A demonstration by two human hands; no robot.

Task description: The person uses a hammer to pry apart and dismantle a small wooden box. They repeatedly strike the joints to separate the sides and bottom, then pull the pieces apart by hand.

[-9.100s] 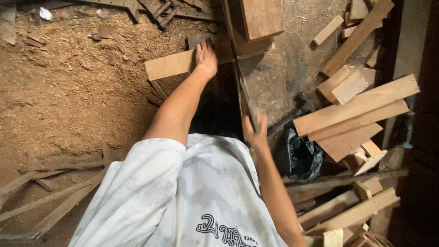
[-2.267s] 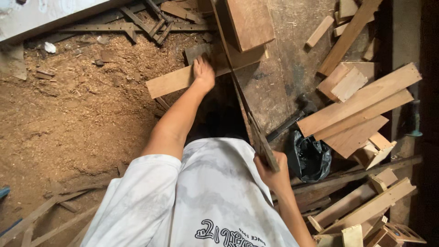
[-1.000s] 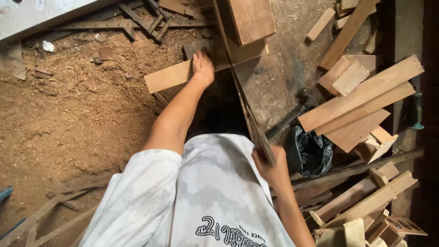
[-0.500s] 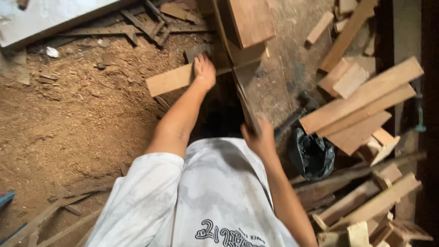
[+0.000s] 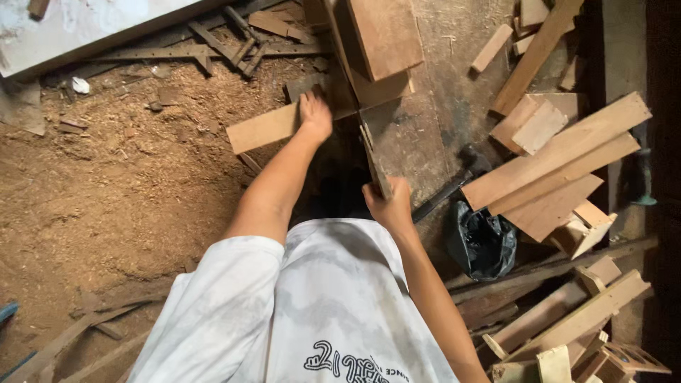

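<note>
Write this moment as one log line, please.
left hand: pressing plank | right hand: gripping handsaw | floor: sawdust | right: offcut pile

Loose brown sawdust [image 5: 99,191] covers the floor on the left. Heap of pale cut wooden boards [image 5: 560,159] and offcuts on the right. Crumpled black plastic bag [image 5: 482,245] just beside that heap. Dark metal strips [image 5: 227,42] lie at top, near a pale flat panel [image 5: 85,32].
</note>
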